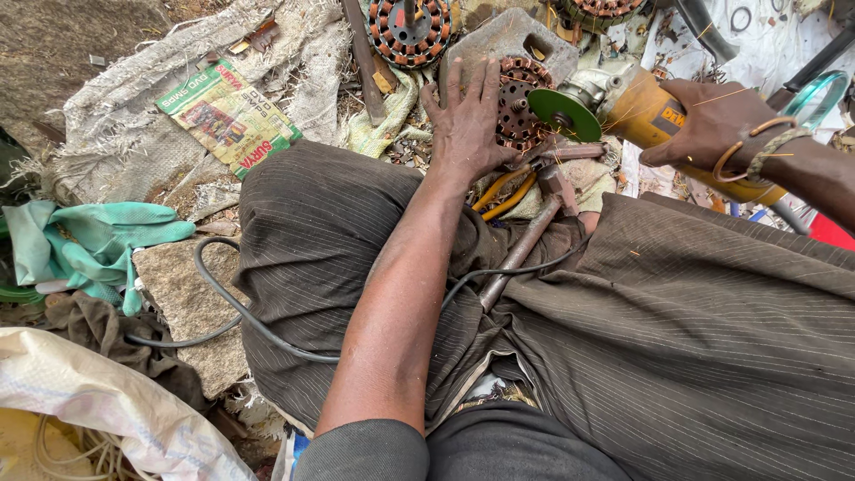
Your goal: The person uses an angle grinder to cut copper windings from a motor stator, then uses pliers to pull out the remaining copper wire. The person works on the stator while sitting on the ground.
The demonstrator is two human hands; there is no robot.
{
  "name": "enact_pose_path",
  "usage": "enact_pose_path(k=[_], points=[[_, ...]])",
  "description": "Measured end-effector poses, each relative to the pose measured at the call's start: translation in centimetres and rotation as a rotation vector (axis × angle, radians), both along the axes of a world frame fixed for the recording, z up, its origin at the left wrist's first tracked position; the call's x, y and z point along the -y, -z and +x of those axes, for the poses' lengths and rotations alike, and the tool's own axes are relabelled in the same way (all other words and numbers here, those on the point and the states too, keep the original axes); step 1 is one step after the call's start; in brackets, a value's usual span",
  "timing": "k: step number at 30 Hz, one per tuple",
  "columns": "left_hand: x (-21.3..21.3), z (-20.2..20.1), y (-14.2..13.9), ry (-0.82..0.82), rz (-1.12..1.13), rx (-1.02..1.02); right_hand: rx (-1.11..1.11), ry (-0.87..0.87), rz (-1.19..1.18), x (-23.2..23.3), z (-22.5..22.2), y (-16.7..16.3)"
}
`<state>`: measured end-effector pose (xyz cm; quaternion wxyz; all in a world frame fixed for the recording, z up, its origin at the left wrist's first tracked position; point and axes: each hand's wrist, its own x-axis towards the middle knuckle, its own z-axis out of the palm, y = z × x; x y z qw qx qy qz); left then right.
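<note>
My left hand [466,123] lies flat on a round motor stator [521,96] with copper windings, pressing it against a grey stone block [508,37]. My right hand [715,120] grips the yellow body of an angle grinder [641,111]. Its green cutting disc [565,114] sits right at the stator's edge, beside my left thumb. A hammer [534,227] with a rusty metal handle lies between my knees, next to yellow-handled pliers [503,191].
A second stator [410,28] rests at the top centre and a third [606,9] at the top right. The grinder's black cable [232,303] loops over my left thigh. Green gloves [85,245] lie at the left, near a flat stone [191,307] and a printed packet [230,116].
</note>
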<state>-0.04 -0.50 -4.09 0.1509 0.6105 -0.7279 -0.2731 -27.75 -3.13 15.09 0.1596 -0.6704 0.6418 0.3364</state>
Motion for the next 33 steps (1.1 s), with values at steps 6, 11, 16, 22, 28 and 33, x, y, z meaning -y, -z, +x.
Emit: enact_pose_path(k=[6,11,16,22,28,33], points=[[-0.2,-0.1,-1.4,0.007,-0.027,0.041,-0.195,-0.018,0.037,0.8,-3.6,-1.3],[-1.0,-0.4,-3.6,0.021,0.145,0.178,-0.134,-0.022,-0.031,0.5,-5.9,-0.7],[0.0,0.5,-3.5,0.038,-0.037,0.027,-0.074,0.081,-0.009,0.4,-5.5,-0.4],[-0.9,-0.4,-2.5,0.013,0.093,0.013,-0.023,0.059,-0.036,0.3,-2.6,-0.9],[-0.4,-0.2,-1.1,-0.004,0.029,-0.064,-0.053,0.006,-0.020,0.2,-0.3,-0.7],[-0.4,-0.4,-0.3,-0.027,0.043,-0.094,-0.034,0.044,-0.003,0.0,-0.1,-0.1]])
